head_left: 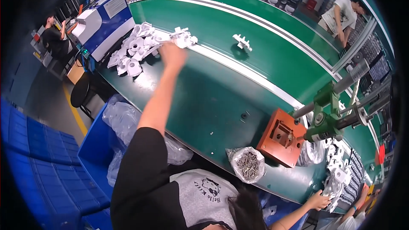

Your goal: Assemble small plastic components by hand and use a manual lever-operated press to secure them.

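Note:
My left hand (173, 56) reaches to the far left of the green workbench, over the near edge of a heap of white plastic parts (136, 47). Its fingers are blurred and partly hidden against the white parts there, so their grip does not show. At the lower right, my right hand (318, 200) has its fingers curled at the edge of a second pile of white parts (339, 174). It seems to grip a white plastic part (330, 200) there, beside some clear plastic film.
An orange-brown fixture block (279, 140) sits under a green press (324, 123). Near it stands a bag of metal pins (249, 166). One white part (242, 42) lies on the green conveyor (213, 21). A blue-white machine (104, 23) stands left; a co-worker (341, 17) is across.

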Demonstrator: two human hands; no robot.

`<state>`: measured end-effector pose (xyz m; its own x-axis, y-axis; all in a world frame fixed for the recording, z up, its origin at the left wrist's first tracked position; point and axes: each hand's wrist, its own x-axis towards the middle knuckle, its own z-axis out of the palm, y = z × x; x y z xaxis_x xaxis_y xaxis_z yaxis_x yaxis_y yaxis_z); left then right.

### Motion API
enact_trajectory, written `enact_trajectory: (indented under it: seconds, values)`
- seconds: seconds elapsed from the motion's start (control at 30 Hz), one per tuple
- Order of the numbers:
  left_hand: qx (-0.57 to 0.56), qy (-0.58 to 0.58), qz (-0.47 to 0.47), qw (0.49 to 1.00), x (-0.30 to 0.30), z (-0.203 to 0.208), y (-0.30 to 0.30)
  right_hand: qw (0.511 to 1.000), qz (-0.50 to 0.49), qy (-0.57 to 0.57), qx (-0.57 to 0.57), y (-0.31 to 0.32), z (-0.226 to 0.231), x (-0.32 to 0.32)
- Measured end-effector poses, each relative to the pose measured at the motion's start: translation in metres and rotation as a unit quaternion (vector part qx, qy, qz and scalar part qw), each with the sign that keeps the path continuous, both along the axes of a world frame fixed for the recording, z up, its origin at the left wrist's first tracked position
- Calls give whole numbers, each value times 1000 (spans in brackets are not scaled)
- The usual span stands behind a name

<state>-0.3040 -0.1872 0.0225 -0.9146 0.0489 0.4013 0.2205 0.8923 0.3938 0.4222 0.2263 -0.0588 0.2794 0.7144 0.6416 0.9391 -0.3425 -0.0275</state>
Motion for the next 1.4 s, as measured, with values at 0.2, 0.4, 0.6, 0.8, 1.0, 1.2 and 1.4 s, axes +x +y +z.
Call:
enact_trajectory:
  seconds: [0.2, 0.4, 0.6, 0.8, 1.0, 1.2, 1.4]
  values:
    - [-88, -190, 219, 953, -19, -46, -173, 976, 192, 96, -44, 21, -23, 31]
    - [-99, -165, 159, 968, -11, -42, -150, 942, 296, 159, 0, 37, -26, 67]
    - [-16, -1, -122, 992, -115, -126, -271, 874, 347, 327, -97, 5, 17, -3]
    - [78, -128, -150, 977, -52, -88, -182, 749, 366, 477, -278, -65, 57, -13]
    - [206, -140, -197, 948, 87, -14, -70, 494, 520, 634, -289, -107, 93, -86]
    - [413, -209, -400, 791, 252, 44, 68, 237, 561, 714, -345, -187, 139, -187]
    - [420, -51, -619, 661, 352, 67, 106, 246, 611, 712, -243, -227, 161, -252]
